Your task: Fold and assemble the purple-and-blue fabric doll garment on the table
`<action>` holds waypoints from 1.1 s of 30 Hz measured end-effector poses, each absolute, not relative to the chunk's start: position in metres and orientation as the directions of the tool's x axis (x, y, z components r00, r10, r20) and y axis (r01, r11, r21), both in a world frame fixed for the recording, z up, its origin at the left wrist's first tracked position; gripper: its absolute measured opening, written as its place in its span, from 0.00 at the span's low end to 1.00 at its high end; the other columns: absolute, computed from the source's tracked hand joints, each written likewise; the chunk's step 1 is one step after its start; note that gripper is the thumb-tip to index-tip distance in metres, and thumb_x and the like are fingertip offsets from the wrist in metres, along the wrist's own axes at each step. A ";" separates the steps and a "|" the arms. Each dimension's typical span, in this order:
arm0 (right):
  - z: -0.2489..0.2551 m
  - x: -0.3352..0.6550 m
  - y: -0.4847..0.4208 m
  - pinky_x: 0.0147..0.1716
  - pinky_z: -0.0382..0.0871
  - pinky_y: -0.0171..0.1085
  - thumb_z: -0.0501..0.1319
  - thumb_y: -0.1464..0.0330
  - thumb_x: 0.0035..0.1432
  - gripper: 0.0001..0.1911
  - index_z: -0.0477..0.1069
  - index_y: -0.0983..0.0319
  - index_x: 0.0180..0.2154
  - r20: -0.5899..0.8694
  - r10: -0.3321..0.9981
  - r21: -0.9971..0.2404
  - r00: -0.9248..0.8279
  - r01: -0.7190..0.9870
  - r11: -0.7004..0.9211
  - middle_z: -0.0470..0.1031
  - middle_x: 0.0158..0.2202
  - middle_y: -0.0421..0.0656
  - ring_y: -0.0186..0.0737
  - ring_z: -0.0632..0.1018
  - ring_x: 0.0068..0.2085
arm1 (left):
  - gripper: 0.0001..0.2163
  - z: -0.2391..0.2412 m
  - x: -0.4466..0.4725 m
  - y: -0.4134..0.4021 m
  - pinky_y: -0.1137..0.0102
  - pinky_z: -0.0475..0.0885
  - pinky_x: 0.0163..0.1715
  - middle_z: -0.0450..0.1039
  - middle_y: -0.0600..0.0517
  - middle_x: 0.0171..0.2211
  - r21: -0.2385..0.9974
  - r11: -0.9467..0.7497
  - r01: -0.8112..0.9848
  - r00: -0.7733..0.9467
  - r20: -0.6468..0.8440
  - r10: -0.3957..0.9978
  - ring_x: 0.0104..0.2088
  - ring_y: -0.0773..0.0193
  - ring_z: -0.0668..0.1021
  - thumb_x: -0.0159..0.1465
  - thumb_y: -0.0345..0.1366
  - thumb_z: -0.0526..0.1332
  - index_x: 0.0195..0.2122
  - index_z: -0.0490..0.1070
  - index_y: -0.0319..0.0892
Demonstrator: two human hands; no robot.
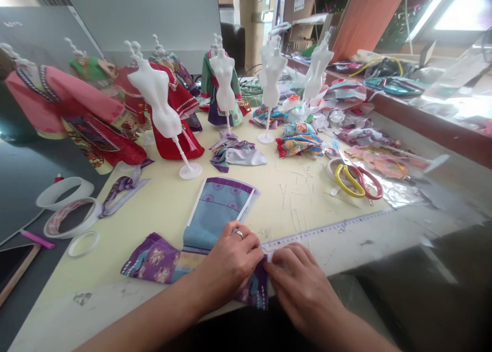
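Observation:
A small doll garment [209, 216] in blue and purple patterned fabric lies on the table before me. Its fan-shaped panel points away, with white strips along both slanted sides; a purple flowered part [159, 260] spreads left. My left hand [236, 252], with a ring on one finger, is closed on the garment's right part. Close beside it, my right hand [298, 275] has its fingers curled and pinches the purple right edge, near the table's front. The exact spot between the fingertips is hidden. A clear ruler [326, 229] stretches to the right behind my right hand.
Yellow- and red-handled scissors [349, 183] lie at the right. Tape rolls [71, 219] sit at the left edge. Several white mannequins [157, 98] and dressed doll forms [84, 106] stand behind, near fabric pieces [244, 154]. Loose bead strands [306, 175] lie on the table.

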State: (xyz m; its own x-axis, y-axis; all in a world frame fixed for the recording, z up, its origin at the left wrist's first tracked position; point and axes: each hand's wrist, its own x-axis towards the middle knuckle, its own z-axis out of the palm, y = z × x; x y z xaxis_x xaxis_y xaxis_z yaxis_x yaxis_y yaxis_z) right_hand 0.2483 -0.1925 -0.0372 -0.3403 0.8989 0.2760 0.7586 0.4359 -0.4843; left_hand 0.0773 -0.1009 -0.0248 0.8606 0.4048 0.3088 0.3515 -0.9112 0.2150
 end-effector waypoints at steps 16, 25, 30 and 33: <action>-0.035 0.248 -0.192 0.36 0.62 0.44 0.50 0.78 0.56 0.09 0.68 0.65 0.32 0.293 0.900 -0.476 -0.324 0.767 0.431 0.65 0.34 0.47 0.42 0.64 0.37 | 0.08 -0.024 0.077 -0.100 0.56 0.60 0.46 0.67 0.49 0.29 0.039 -0.952 0.305 0.893 0.335 0.300 0.35 0.59 0.69 0.61 0.25 0.52 0.29 0.69 0.39; -0.039 0.250 -0.193 0.38 0.62 0.45 0.50 0.78 0.57 0.09 0.67 0.64 0.33 0.299 0.899 -0.495 -0.320 0.754 0.433 0.66 0.34 0.47 0.43 0.65 0.37 | 0.09 -0.023 0.078 -0.101 0.55 0.58 0.49 0.67 0.50 0.28 0.003 -0.951 0.308 0.899 0.327 0.292 0.34 0.60 0.68 0.61 0.25 0.51 0.28 0.68 0.39; -0.039 0.251 -0.192 0.39 0.63 0.45 0.50 0.77 0.57 0.10 0.68 0.65 0.38 0.356 0.878 -0.439 -0.321 0.772 0.460 0.67 0.34 0.47 0.42 0.66 0.37 | 0.08 -0.022 0.078 -0.101 0.56 0.58 0.49 0.67 0.50 0.28 0.017 -0.951 0.309 0.897 0.326 0.297 0.34 0.60 0.68 0.61 0.25 0.52 0.28 0.67 0.39; -0.037 0.250 -0.190 0.40 0.63 0.45 0.51 0.78 0.56 0.10 0.69 0.65 0.37 0.364 0.873 -0.411 -0.325 0.785 0.464 0.67 0.32 0.46 0.42 0.66 0.37 | 0.07 -0.023 0.079 -0.101 0.56 0.59 0.49 0.67 0.50 0.28 0.033 -0.949 0.313 0.893 0.332 0.306 0.34 0.60 0.68 0.61 0.25 0.53 0.28 0.68 0.39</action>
State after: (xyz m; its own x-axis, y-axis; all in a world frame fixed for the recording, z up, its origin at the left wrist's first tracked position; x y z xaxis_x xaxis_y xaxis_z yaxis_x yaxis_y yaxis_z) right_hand 0.2500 -0.1901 -0.0365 -0.3250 0.8729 0.3639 0.7850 0.4636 -0.4110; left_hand 0.0786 -0.1006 -0.0233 0.8926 0.3056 0.3315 0.3128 -0.9492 0.0329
